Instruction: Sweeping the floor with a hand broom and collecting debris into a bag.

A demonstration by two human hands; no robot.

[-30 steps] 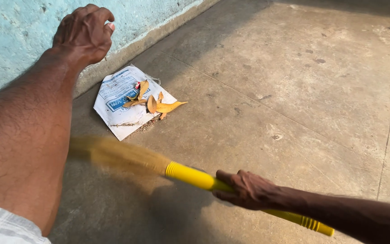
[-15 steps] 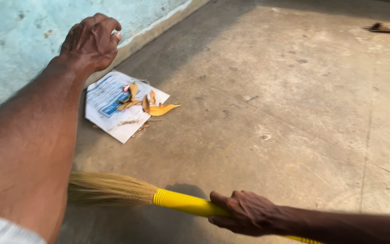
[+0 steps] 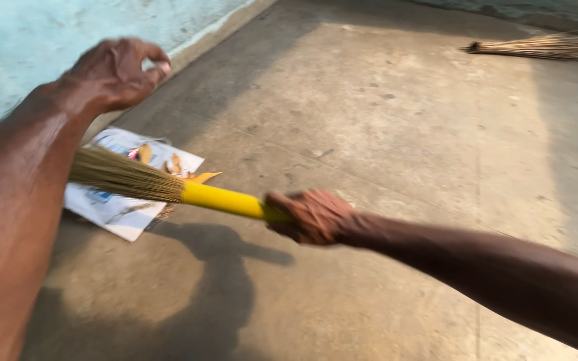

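My right hand (image 3: 310, 216) grips the yellow handle of a grass broom (image 3: 168, 187). Its straw head lies over a white printed paper (image 3: 115, 208) on the concrete floor. Several dry yellow leaves (image 3: 168, 166) rest on the paper, partly hidden by the bristles. My left hand (image 3: 116, 72) is raised above the paper near the pale blue wall, fingers curled with nothing in them.
A pale blue wall (image 3: 48, 40) with a concrete skirting runs along the left. A second straw broom (image 3: 536, 47) lies on the floor at the far right. The concrete floor (image 3: 382, 120) has joint lines and small marks.
The broom has swung up from near me onto the paper and leaves. My right hand moved forward and left with it. The view shifted, showing more of the far broom.
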